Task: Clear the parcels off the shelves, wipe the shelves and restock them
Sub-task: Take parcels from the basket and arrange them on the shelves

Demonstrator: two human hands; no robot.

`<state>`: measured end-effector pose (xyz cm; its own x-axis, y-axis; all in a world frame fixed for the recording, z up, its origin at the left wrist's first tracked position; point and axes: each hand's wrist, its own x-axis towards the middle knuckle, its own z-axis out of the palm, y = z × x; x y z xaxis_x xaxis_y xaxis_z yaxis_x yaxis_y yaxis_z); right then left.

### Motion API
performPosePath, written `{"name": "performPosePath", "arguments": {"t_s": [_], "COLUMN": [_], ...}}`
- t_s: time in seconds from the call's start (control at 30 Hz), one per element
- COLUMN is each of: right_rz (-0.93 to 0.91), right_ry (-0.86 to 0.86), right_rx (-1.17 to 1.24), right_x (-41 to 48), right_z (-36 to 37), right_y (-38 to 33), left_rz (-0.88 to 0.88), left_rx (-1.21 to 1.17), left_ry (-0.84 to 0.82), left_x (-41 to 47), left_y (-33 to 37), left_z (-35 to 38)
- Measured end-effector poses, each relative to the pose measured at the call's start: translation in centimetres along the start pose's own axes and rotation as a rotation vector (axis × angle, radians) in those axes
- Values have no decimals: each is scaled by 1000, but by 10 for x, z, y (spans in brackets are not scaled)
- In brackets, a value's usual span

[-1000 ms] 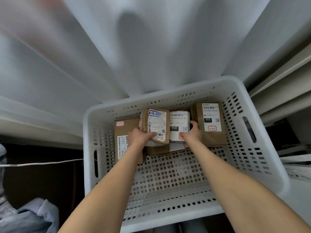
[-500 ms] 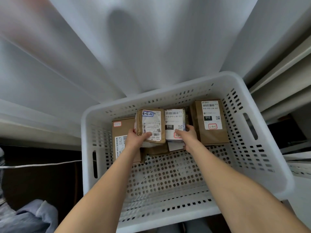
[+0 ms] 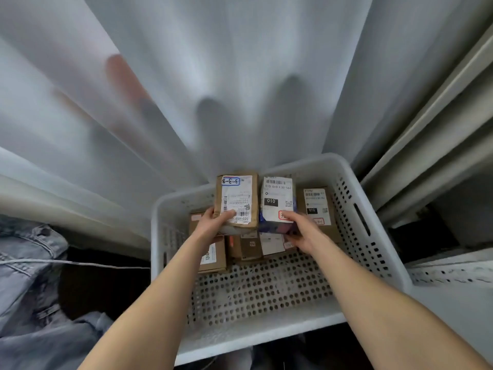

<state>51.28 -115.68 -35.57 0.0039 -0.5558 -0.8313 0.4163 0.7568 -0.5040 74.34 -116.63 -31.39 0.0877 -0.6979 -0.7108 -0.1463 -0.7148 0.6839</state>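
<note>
A white perforated basket (image 3: 266, 324) sits below me with several parcels at its far end. My left hand (image 3: 213, 222) grips a brown cardboard parcel (image 3: 238, 198) labelled 3-3-8, raised above the basket's far rim. My right hand (image 3: 301, 231) grips a white-labelled parcel (image 3: 277, 201) marked 010, with dark blue wrap at its lower end, held up beside the first. A brown box (image 3: 317, 206) with a 010 label stands at the right inside the basket. More brown boxes (image 3: 213, 257) lie on the basket floor under my hands.
White translucent sheeting (image 3: 240, 76) hangs behind the basket. Grey metal shelf rails (image 3: 426, 156) run along the right, with a perforated shelf edge (image 3: 453, 273) beside the basket. Denim cloth (image 3: 32, 276) lies at the left, crossed by a thin white cord (image 3: 80, 263).
Both hands have lifted their parcels up out of the pile toward the basket's far rim, uncovering smaller boxes beneath. The view has shifted left, so the basket sits further right in frame.
</note>
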Motion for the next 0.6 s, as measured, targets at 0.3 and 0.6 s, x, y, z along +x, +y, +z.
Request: {"name": "performPosePath", "arguments": {"t_s": [0.3,0.6], "right_rz": [-175,-466], "right_ry": [-88,69], "right_rx": [163,197], "right_x": [-96,-182], "right_z": [-9,-37], "right_y": [-39,-12], "left_rz": [75,330], "left_rx": [-129,-70], "left_ry": [-172,-268], "left_x": [-68,-124], "left_y": [52,51], "left_z": [-3,-5]}}
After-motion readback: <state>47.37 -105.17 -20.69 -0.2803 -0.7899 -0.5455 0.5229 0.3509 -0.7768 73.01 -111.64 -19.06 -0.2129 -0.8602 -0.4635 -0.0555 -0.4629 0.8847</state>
